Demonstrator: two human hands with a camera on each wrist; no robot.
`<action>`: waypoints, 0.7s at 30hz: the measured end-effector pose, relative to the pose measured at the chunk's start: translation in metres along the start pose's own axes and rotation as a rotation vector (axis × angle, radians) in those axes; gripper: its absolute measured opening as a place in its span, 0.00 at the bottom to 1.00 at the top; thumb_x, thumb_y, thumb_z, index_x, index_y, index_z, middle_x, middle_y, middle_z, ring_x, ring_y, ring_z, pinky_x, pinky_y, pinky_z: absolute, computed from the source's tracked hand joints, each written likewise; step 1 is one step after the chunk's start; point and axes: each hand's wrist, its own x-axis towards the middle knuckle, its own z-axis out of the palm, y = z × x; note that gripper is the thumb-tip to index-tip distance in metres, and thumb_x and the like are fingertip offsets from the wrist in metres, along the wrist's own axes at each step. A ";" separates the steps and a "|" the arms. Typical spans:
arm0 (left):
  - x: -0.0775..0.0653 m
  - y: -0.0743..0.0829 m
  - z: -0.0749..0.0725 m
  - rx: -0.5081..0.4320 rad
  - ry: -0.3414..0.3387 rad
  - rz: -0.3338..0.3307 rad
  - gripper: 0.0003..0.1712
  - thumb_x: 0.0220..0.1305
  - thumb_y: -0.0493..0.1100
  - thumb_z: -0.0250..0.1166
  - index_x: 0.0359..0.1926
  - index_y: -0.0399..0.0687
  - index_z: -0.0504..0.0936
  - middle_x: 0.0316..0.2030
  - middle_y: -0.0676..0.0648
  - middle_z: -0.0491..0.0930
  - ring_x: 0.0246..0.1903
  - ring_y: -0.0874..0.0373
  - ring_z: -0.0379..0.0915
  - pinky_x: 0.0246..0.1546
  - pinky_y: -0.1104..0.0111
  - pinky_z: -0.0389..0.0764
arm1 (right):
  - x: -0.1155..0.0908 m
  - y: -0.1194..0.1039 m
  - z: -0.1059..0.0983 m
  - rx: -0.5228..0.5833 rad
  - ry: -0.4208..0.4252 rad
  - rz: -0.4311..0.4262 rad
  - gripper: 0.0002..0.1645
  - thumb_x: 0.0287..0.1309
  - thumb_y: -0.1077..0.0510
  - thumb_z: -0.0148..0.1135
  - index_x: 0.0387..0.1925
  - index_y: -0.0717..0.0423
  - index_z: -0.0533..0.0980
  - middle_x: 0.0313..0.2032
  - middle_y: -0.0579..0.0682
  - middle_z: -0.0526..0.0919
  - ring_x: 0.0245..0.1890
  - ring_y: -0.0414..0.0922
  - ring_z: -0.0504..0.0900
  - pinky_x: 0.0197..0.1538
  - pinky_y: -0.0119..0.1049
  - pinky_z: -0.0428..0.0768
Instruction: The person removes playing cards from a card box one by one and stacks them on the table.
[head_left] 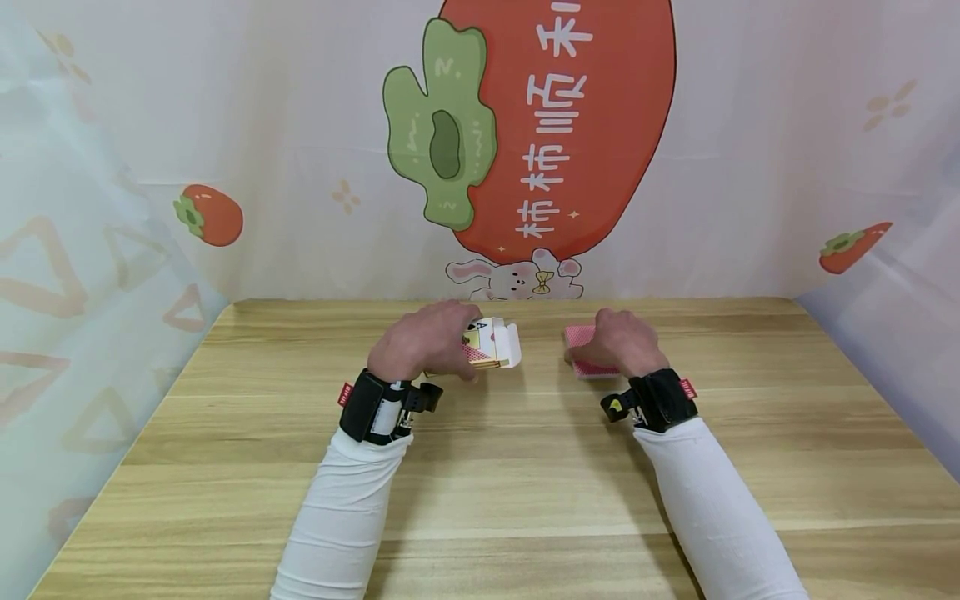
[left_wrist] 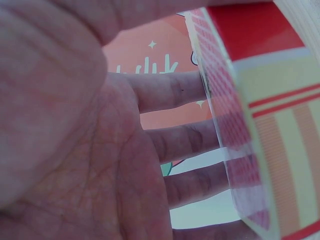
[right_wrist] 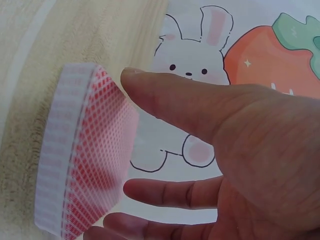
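Observation:
In the head view my left hand [head_left: 429,342] grips a playing card box [head_left: 497,343] over the back of the table, its white end flap standing out to the right. The left wrist view shows the box's red, cream and striped side [left_wrist: 287,120], with the thumb along one edge and the fingers reaching to the far side. A deck of playing cards [right_wrist: 100,155] with a red-and-white checked back lies on the table. My right hand [head_left: 626,342] is over this deck, thumb and fingers spread around it; in the right wrist view the thumb tip stands beside its edge.
The wooden table [head_left: 525,500] carries both the box and the deck near its far edge. Behind rises a white curtain [head_left: 315,125] printed with a large persimmon and a rabbit. A camera strap [head_left: 378,408] sits on each wrist.

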 end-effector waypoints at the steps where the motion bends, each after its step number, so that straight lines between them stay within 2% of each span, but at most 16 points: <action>1: 0.000 0.000 0.000 0.000 0.000 -0.001 0.41 0.47 0.47 0.82 0.62 0.45 0.75 0.45 0.48 0.76 0.44 0.51 0.72 0.38 0.60 0.76 | 0.000 0.000 -0.001 0.003 0.001 -0.002 0.43 0.50 0.38 0.73 0.53 0.67 0.72 0.36 0.61 0.79 0.37 0.56 0.78 0.33 0.42 0.78; 6: 0.000 0.001 -0.001 0.006 -0.006 -0.001 0.41 0.47 0.47 0.82 0.62 0.45 0.75 0.45 0.48 0.76 0.44 0.52 0.72 0.38 0.60 0.76 | -0.004 0.000 -0.006 0.029 0.032 -0.022 0.38 0.54 0.39 0.71 0.51 0.67 0.74 0.37 0.61 0.80 0.37 0.56 0.78 0.32 0.42 0.78; 9: 0.000 0.001 -0.001 0.010 -0.007 0.001 0.42 0.47 0.48 0.82 0.63 0.45 0.74 0.45 0.48 0.76 0.44 0.51 0.72 0.39 0.60 0.76 | -0.007 -0.002 -0.008 0.080 0.093 -0.082 0.34 0.57 0.41 0.71 0.49 0.66 0.76 0.40 0.60 0.81 0.38 0.55 0.78 0.34 0.43 0.77; 14: 0.001 0.001 0.000 0.023 -0.006 0.001 0.43 0.48 0.49 0.82 0.64 0.45 0.74 0.46 0.48 0.76 0.45 0.51 0.72 0.40 0.59 0.76 | -0.013 -0.010 -0.012 0.208 0.190 -0.303 0.23 0.59 0.46 0.72 0.43 0.61 0.79 0.39 0.57 0.82 0.38 0.53 0.78 0.39 0.44 0.77; 21: 0.001 0.002 0.000 0.012 -0.011 0.000 0.42 0.47 0.48 0.82 0.63 0.46 0.74 0.46 0.48 0.76 0.44 0.51 0.72 0.39 0.59 0.77 | -0.024 -0.029 -0.013 0.425 0.227 -0.596 0.10 0.63 0.56 0.70 0.43 0.57 0.84 0.36 0.50 0.82 0.37 0.49 0.78 0.41 0.42 0.77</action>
